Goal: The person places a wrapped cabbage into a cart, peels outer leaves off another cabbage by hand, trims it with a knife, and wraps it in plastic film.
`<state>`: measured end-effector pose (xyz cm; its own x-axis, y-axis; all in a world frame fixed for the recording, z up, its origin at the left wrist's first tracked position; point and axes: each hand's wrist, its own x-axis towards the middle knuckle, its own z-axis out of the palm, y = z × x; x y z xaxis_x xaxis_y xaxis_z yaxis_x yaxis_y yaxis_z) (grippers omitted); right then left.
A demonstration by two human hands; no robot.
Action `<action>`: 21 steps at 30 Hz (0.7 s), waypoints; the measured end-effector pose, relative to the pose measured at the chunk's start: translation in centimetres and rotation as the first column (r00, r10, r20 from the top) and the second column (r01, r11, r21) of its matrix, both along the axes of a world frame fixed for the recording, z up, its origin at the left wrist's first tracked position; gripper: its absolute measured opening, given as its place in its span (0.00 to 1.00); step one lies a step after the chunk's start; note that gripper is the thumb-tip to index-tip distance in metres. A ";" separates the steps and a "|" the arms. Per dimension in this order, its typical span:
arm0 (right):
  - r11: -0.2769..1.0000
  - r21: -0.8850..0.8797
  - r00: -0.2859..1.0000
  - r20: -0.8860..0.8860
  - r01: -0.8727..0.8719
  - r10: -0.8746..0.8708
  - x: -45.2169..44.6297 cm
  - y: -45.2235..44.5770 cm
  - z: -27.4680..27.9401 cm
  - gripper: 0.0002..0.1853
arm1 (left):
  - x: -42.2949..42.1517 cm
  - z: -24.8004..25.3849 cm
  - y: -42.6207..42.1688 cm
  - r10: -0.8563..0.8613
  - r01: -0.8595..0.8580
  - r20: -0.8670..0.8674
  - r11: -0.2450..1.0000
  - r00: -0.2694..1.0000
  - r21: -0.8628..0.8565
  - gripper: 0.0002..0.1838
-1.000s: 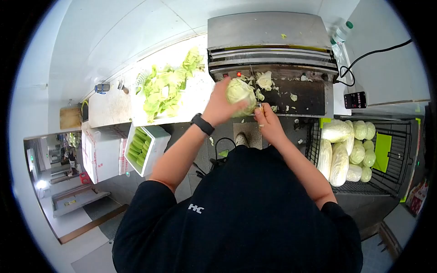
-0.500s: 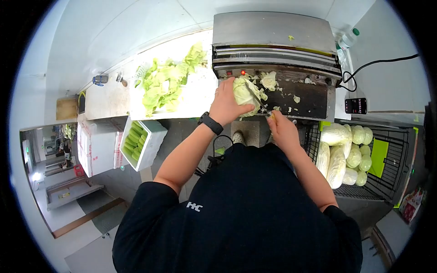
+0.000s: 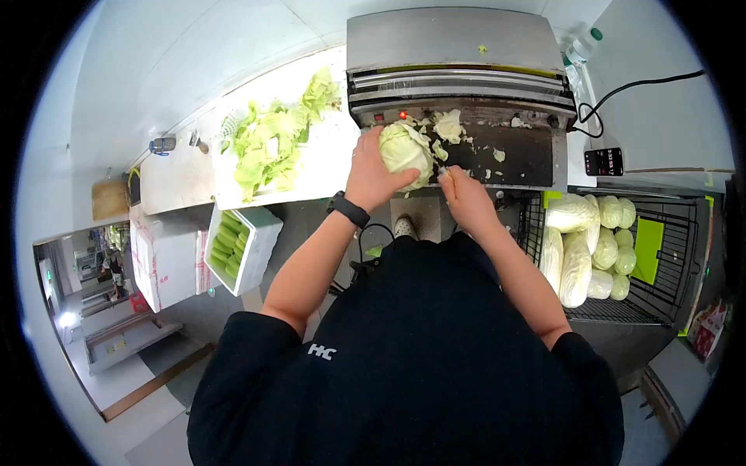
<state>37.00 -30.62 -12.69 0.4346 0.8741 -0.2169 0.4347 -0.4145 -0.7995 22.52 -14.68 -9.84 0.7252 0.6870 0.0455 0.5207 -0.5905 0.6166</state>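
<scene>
A pale green cabbage (image 3: 406, 153) rests at the front left of the wrapping machine's dark plate (image 3: 513, 159). My left hand (image 3: 371, 172) is wrapped around the cabbage's left side, thumb across its front. Just right of it, my right hand (image 3: 468, 200) is closed around the handle of a knife (image 3: 444, 172). Only a little of the knife shows, and most of its blade cannot be made out. Torn cabbage leaves (image 3: 448, 126) and small scraps lie on the plate beside the cabbage.
Loose green leaves (image 3: 272, 144) lie on a white surface at the left. Below stands a foam box (image 3: 268, 241) of long green vegetables. At the right, a black wire cart (image 3: 653, 299) carries wrapped cabbages (image 3: 604, 252). A phone (image 3: 604, 161) and a cable (image 3: 637, 83) are nearby.
The knife has come away from the cabbage's right side, with my right hand lower. The cabbage is turned, showing more of its rounded face, still in my left hand. The view has shifted slightly.
</scene>
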 end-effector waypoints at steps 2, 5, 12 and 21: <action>1.000 -0.022 1.000 0.008 -0.007 0.007 0.3 -1.0 0.8 0.16 | 0.3 0.3 0.5 -0.028 0.028 -0.005 1.000 1.000 -0.005 0.52; 0.996 -0.086 1.000 0.001 -0.016 0.016 0.2 -1.3 0.4 0.16 | 0.7 0.4 -0.8 0.008 -0.005 -0.042 0.997 0.999 0.071 0.52; 0.999 -0.030 0.999 0.029 0.014 -0.013 0.1 0.4 -1.4 0.18 | 0.1 -0.6 0.6 -0.015 0.014 0.028 1.000 1.000 0.015 0.52; 0.996 -0.080 0.999 0.012 0.042 -0.041 0.6 -0.2 -3.2 0.17 | -1.5 -1.0 0.5 -0.023 0.025 0.065 0.999 0.998 -0.028 0.53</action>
<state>37.65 -30.81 -15.84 0.4729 0.8352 -0.2806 0.4239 -0.4949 -0.7585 21.01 -14.15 -10.88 0.7375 0.6714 0.0730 0.4656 -0.5838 0.6652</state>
